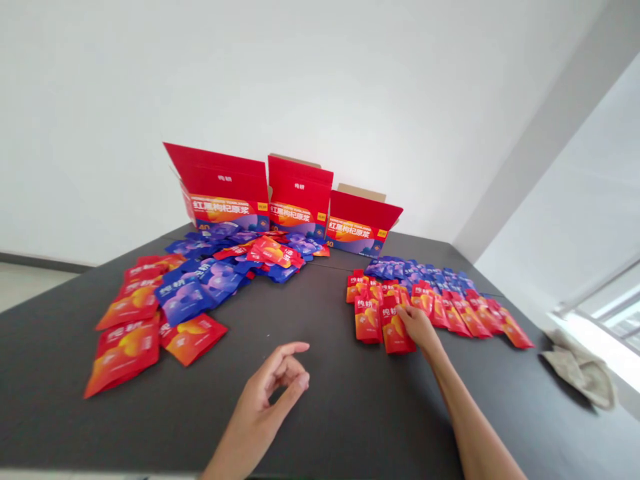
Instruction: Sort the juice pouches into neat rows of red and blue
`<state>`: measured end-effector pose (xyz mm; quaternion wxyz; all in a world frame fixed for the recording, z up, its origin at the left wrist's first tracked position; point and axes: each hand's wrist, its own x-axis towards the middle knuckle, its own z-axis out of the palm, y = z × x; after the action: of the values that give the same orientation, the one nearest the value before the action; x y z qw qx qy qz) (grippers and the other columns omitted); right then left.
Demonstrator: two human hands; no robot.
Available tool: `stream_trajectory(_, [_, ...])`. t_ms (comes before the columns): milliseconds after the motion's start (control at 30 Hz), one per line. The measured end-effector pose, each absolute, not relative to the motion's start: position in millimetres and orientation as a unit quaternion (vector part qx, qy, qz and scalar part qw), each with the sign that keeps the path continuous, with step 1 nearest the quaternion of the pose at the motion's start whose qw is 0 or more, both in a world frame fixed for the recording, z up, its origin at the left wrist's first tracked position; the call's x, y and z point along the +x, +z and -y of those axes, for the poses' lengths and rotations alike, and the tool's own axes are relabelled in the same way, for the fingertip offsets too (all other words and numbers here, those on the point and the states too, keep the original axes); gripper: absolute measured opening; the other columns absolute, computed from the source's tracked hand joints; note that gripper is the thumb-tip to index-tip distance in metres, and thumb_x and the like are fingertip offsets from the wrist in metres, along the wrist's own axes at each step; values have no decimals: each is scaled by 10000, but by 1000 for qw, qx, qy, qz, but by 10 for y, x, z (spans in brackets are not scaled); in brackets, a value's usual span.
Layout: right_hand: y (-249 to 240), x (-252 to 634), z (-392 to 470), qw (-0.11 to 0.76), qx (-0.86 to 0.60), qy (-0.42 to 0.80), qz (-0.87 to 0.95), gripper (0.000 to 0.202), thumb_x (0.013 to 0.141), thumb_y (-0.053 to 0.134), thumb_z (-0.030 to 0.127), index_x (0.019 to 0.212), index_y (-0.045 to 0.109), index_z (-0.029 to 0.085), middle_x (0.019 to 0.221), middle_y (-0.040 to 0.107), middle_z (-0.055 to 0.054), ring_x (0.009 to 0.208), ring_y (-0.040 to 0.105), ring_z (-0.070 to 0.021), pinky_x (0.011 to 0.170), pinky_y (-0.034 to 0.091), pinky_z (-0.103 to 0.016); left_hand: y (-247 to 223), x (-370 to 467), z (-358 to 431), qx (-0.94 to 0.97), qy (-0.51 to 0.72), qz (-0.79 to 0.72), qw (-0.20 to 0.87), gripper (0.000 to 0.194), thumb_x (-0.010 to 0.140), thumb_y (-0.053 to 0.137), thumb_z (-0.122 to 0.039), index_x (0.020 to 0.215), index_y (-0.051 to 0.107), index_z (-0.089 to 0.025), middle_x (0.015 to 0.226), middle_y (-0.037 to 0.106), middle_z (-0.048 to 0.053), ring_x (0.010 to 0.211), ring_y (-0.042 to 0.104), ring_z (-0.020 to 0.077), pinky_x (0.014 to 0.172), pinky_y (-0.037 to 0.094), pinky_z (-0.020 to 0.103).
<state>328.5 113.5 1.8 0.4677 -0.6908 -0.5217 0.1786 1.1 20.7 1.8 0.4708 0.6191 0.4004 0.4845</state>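
Note:
My right hand [419, 327] grips the upper right edge of a red pouch [397, 332] at the front of the right-hand group. Just left of it lies another red pouch [367, 321]. My left hand [275, 393] is over the dark table, its thumb and forefinger apart and nothing between them. More red pouches [453, 313] overlap in a row to the right, with blue pouches [425, 273] behind them. On the left side lie loose red pouches [127, 350] and blue pouches [185, 300], in a mixed heap reaching back to the boxes.
Three red boxes with raised lids, a left one [227, 210], a middle one [299, 217] and a right one [354, 230], stand at the back of the dark table [310, 433]. A beige cloth [583, 373] lies at the right edge. A white wall rises behind.

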Motion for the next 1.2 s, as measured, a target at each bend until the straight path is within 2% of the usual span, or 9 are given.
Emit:
stream_trajectory(233, [-129,3365,-1151,363,-754,104,537,209,805,536,409,752,588,213,709,630,-78,737,602,-254,686,440,-360,71,29,-194,628,467,-424,456,315,914,571,-380,1186,569,-220,758,599,-16,719,586,171,723,462,271])
stream_trajectory(400, [-167,3408,-1066,297,-745,-17,596,429,838,477,430,1130,582,132,1113,624,-203,1125,554,-343,946,426,-474,69,30,-174,614,489,-429,448,296,918,572,-360,1178,581,-219,758,608,-13,726,595,171,725,464,268])
stream_trajectory(500, [-323,3419,-1001,246,-711,-46,657,531,853,435,474,1257,544,149,1243,575,-193,1221,493,-349,1002,392,-519,69,36,-153,603,506,-427,444,296,919,575,-346,1183,586,-211,777,627,2,730,599,171,724,467,268])
stream_trajectory(667, [-639,3465,-974,173,-722,-77,666,633,842,373,579,1308,553,191,1343,507,-208,1279,441,-412,926,423,-592,78,20,-94,599,529,-434,416,290,932,562,-334,1197,585,-216,819,652,17,764,607,171,749,474,273])
stream_trajectory(800, [-344,3296,-1050,224,-693,-125,674,594,843,354,579,1202,623,190,1311,530,-213,1281,448,-435,964,391,-618,142,-101,-69,602,546,-461,355,290,939,548,-322,1209,579,-223,881,672,29,805,626,172,777,480,279])
stream_trajectory(900, [171,2729,-1074,287,-587,-36,756,489,893,342,500,1165,627,210,1193,642,-165,1170,574,-346,969,440,-506,204,-256,-83,584,573,-487,306,279,938,536,-319,1190,581,-210,877,679,27,801,636,174,772,497,281])
stream_trajectory(1000, [537,1825,-1061,252,-477,139,830,357,924,404,414,1153,628,256,1026,711,-76,924,673,-245,814,508,-376,216,-377,-81,531,619,-529,232,249,938,532,-300,1159,602,-208,895,686,26,832,650,179,798,508,286])
stream_trajectory(1100, [543,926,-1061,228,-386,251,858,355,870,544,351,1189,613,211,1039,692,-76,873,657,-207,802,487,-331,164,-417,-19,486,662,-545,171,248,943,536,-262,1180,588,-212,1017,681,47,942,647,189,905,488,311])
stream_trajectory(1200, [338,297,-1077,221,-449,279,820,372,764,657,239,1112,611,116,1073,652,-129,963,615,-234,849,443,-325,87,-439,61,472,680,-537,164,256,953,528,-247,1206,550,-210,1105,644,71,970,626,192,930,478,329])
